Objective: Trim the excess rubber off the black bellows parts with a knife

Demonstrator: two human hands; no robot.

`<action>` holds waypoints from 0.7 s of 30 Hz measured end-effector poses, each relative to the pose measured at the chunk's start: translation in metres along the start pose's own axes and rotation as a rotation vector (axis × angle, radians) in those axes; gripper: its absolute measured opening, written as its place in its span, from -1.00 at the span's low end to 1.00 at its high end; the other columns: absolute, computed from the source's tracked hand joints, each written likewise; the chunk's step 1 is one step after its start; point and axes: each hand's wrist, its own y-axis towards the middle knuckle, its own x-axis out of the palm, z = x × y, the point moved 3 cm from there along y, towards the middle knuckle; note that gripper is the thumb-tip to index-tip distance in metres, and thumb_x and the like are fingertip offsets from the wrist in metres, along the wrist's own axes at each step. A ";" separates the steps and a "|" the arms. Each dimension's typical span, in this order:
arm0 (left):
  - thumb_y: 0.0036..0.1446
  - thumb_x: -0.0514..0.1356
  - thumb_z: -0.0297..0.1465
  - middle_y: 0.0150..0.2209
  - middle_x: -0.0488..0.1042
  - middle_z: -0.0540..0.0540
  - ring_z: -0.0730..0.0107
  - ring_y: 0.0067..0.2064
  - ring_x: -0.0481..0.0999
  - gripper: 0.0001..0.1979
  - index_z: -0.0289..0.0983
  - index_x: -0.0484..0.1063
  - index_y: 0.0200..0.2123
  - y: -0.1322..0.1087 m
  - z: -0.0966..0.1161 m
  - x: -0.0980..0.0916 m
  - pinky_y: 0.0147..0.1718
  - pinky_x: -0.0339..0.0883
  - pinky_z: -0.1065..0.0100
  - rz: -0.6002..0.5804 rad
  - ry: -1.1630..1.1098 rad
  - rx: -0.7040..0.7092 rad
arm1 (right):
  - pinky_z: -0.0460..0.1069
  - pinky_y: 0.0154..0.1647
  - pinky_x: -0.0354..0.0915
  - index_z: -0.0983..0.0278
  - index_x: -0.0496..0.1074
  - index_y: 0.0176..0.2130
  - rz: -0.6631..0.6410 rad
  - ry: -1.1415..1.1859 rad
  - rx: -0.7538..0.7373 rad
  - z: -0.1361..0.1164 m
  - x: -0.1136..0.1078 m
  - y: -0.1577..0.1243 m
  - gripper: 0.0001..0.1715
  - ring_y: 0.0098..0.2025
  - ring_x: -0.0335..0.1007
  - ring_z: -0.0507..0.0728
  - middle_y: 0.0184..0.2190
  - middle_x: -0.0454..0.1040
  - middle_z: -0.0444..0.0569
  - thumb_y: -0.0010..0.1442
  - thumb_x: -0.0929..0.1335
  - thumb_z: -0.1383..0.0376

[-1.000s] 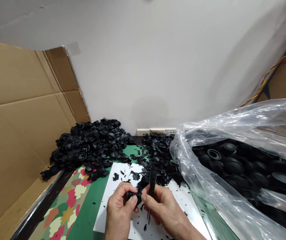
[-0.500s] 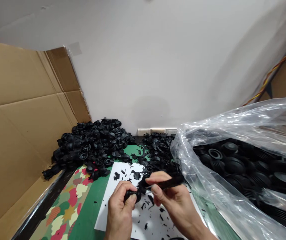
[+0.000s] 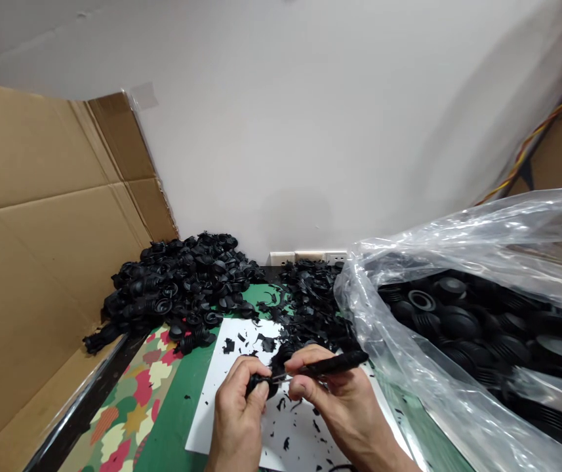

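My left hand [image 3: 237,410] is closed around a small black rubber part [image 3: 271,388], gripping it between thumb and fingers above a white sheet [image 3: 204,426]. My right hand [image 3: 342,403] pinches a knife [image 3: 342,362] with a thick black handle and a narrow metal blade. The blade points left and its tip meets the rubber part; the exact contact is partly hidden by my fingers. Black rubber scraps [image 3: 286,443] lie scattered on the sheet beneath both hands.
A heap of black ribbed rubber parts [image 3: 187,275] lies at the back left, beside a cardboard box [image 3: 54,170]. Shredded offcuts [image 3: 313,295] are piled at the back centre. On the right, a clear plastic bag [image 3: 366,308] holds black bellows-like parts [image 3: 458,324]. Wall sockets [image 3: 307,258] sit behind.
The knife's handle has swung slightly toward me and its blade has shifted left onto the rubber part. My left hand keeps its grip almost in place.
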 end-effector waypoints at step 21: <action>-0.06 0.24 -0.33 -0.49 0.42 -0.04 0.35 -0.48 0.35 -0.90 -0.23 0.50 -0.50 -0.010 0.004 0.005 -0.57 0.23 0.44 0.068 -0.097 -0.013 | -0.07 -0.47 0.36 0.24 0.43 -0.34 -0.042 -0.539 -0.508 -0.013 0.006 -0.009 -0.81 -0.43 0.45 0.10 -0.45 0.50 0.03 0.22 0.25 0.41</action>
